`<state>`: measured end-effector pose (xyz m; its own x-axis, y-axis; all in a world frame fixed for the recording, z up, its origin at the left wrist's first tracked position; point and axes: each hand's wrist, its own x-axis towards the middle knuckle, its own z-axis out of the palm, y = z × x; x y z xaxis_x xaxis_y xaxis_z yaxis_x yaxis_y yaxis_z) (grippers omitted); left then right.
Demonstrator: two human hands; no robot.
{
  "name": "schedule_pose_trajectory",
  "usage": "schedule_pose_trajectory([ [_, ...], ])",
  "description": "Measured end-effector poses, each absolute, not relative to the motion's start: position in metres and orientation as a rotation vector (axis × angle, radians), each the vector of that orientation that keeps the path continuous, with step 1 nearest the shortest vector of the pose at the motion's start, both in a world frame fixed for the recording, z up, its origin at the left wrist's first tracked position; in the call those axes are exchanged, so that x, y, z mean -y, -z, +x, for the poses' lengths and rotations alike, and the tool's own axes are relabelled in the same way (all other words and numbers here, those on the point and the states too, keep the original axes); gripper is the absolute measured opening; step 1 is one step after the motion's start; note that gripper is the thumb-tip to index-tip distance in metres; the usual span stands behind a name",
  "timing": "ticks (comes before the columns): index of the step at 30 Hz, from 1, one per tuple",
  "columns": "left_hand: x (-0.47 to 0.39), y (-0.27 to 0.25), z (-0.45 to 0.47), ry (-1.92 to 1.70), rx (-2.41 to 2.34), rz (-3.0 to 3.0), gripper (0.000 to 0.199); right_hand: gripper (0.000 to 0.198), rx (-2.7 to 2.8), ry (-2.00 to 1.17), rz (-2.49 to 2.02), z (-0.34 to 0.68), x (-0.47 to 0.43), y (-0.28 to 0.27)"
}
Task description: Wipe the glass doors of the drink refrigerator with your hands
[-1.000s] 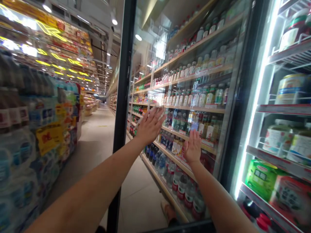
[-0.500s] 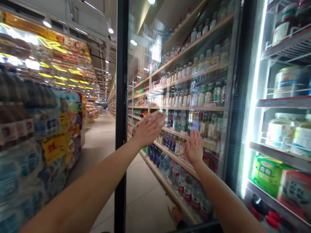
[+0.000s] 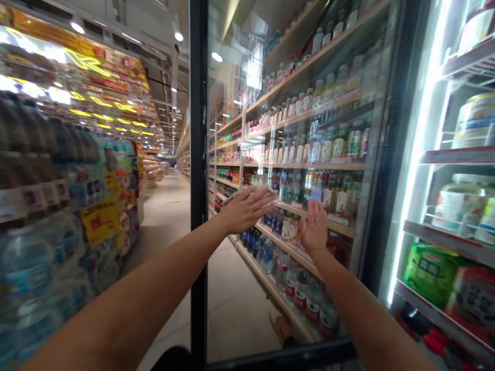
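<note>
Left hand (image 3: 247,210) swung right, flat over a wipe (image 3: 266,192). Right hand (image 3: 314,229), unclenched, lay nearer the right edge of the upright door (image 3: 198,154).

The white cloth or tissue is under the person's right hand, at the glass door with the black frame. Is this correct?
Not quite: the head view shows the white cloth or tissue under the left hand, at the glass door with the black frame.

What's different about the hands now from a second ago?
The left hand moved slightly down and toward the right hand, and turned so its fingers point more sideways. The right hand stayed about where it was at the glass door, open. Nothing was visibly grabbed or dropped.
</note>
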<state>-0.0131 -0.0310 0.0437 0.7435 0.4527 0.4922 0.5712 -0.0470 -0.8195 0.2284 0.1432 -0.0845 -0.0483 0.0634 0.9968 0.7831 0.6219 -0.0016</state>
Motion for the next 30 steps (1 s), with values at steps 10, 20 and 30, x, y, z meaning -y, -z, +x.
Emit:
schedule_pose_trajectory([
  [10,0.030,-0.054,-0.011,0.453,1.100,-1.466,0.062,0.066,1.531,0.654,-0.733,0.228,-0.142,0.084],
  [20,0.034,-0.067,-0.019,0.229,0.945,-1.658,0.066,0.066,1.525,0.674,-0.738,0.227,-0.142,0.084],
  [30,0.033,-0.019,-0.023,-0.029,0.700,-1.830,0.053,0.066,1.528,0.664,-0.743,0.229,-0.143,0.085],
])
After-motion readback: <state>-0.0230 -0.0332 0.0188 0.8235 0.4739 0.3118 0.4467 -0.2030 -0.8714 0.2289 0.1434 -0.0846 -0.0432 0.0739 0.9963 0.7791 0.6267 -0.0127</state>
